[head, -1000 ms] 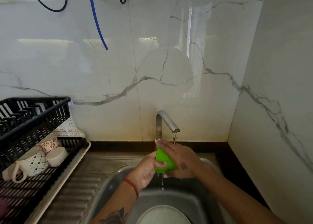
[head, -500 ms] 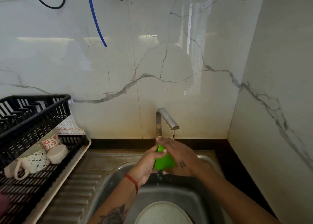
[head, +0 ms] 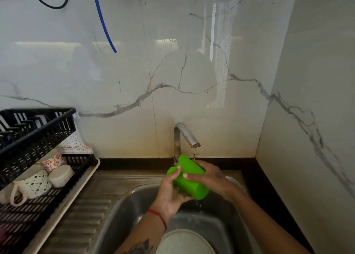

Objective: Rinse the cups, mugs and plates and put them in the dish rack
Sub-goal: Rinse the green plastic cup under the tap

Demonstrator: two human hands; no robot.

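Head view, left to right: your dish rack (head: 36, 136) already holds patterned mugs (head: 36, 184). Over the sink (head: 123, 200), your left hand (head: 171, 192) cradles the green cup (head: 189, 179) from below, fingers curled round it. A second ago the cup stood nearly upright between your palms; now it lies tilted on its side under the tap (head: 185, 135). Your right hand (head: 213, 179) grips it from above. The rinse looks nearly done; a plate (head: 184, 242) waits below.
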